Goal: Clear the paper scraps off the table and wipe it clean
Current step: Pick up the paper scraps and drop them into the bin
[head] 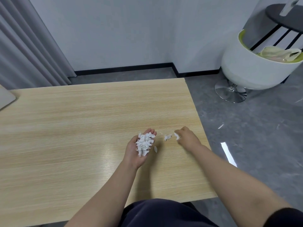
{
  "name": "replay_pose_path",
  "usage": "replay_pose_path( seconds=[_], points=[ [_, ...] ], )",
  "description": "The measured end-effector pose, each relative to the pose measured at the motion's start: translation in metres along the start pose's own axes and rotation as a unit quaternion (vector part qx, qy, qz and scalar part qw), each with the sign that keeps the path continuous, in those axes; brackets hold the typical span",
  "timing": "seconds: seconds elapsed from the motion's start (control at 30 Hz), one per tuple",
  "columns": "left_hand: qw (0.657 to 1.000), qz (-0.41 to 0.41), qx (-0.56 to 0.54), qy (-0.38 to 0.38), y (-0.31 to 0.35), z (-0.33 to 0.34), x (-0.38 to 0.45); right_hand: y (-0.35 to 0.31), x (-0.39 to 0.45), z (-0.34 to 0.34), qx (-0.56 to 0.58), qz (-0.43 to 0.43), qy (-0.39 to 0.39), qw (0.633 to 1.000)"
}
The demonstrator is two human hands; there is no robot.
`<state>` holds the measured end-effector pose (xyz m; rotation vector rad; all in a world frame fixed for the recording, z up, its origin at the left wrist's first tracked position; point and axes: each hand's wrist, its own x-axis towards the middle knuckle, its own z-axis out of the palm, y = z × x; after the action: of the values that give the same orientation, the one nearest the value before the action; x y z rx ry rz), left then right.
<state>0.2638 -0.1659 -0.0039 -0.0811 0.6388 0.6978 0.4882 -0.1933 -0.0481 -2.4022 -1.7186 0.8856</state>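
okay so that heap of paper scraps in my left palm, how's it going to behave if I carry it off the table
The heap of paper scraps looks very light and loose, so bits could probably spill; one scrap already lies beside the left hand. That hand is flat and open, so nothing pins the pile. The crumpled pieces likely squash easily if you curl your fingers.

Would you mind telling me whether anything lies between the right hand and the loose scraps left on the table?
Nothing visible does: the right hand already pinches one scrap, and the next scrap lies beside it on bare table.
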Motion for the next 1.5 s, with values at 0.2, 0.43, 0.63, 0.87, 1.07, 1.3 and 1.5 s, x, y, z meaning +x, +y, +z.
replay_pose_path(
  seconds=[0.2, 0.43, 0.63, 0.87, 1.07, 1.3, 1.5],
  points=[
    [1.0, -0.017, -0.013, 0.002, -0.004, -0.008, -0.002, 0.006, -0.008, 0.016, -0.032, -0.006, 0.022, 0.999],
    [1.0, -0.013, 0.005, 0.012, -0.006, -0.015, -0.007, 0.011, -0.028, 0.03, -0.028, 0.029, 0.073, 0.996],
    [1.0, 0.005, 0.006, 0.01, -0.007, -0.011, -0.013, -0.031, -0.033, 0.012, 0.142, 0.005, 0.158, 0.977],
    [1.0, 0.003, -0.018, -0.005, -0.012, -0.018, -0.012, -0.097, -0.054, -0.009, 0.268, -0.123, 0.138, 0.946],
    [0.999, -0.004, -0.044, -0.009, -0.023, -0.012, -0.016, -0.095, -0.061, -0.001, 0.175, -0.171, 0.111, 0.963],
    [0.997, -0.017, -0.069, -0.026, -0.022, -0.015, -0.015, -0.092, -0.062, 0.005, 0.149, -0.186, 0.08, 0.968],
    [0.999, 0.002, -0.034, 0.006, -0.014, -0.023, -0.01, -0.083, -0.061, -0.005, 0.261, -0.155, 0.1, 0.947]
  ],
)
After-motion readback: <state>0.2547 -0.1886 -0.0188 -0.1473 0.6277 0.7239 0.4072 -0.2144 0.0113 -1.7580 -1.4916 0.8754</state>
